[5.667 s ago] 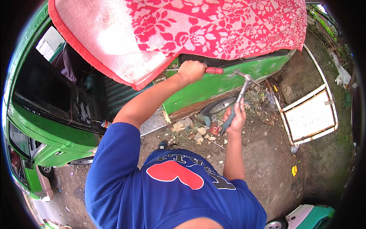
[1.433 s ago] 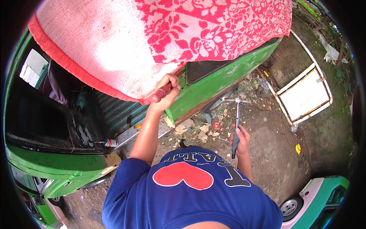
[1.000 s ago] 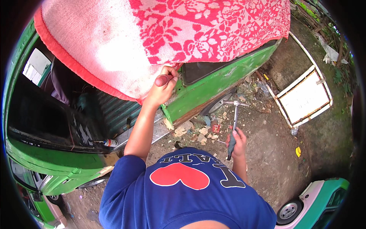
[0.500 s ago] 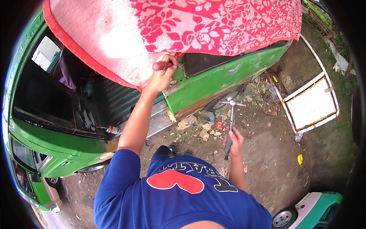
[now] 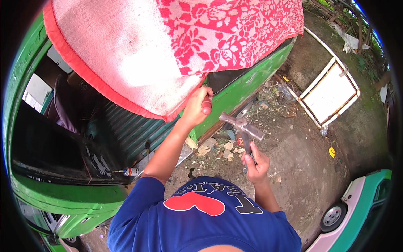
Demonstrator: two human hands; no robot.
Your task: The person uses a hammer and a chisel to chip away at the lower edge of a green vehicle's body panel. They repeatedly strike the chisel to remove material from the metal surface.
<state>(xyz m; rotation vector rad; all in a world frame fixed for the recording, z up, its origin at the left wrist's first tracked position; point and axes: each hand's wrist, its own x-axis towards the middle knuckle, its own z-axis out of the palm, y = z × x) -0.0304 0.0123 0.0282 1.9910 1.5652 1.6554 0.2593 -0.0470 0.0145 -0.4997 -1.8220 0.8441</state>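
My left hand (image 5: 195,110) is closed around a tool's rounded reddish-brown handle (image 5: 206,106). The rest of that tool is hidden, so I cannot tell its kind. It is beside the corner of a green vehicle body (image 5: 247,86), just below the hanging edge of a red and pink floral blanket (image 5: 235,40). Lower and to the right, my right hand (image 5: 257,166) grips a hammer (image 5: 243,125) by its dark handle, with the metal head raised and apart from the left hand's tool.
At left is the vehicle's open doorway with a ribbed floor (image 5: 130,124); a small can (image 5: 131,171) lies at its sill. Broken flakes (image 5: 205,149) litter the ground below. A white rusty-framed panel (image 5: 331,94) lies at right, and a teal and pink car (image 5: 357,206) stands lower right.
My right hand has swung the hammer head up and closer to my left hand. In the picture, my left hand and its handle sit lower and further right, as the whole view has shifted.
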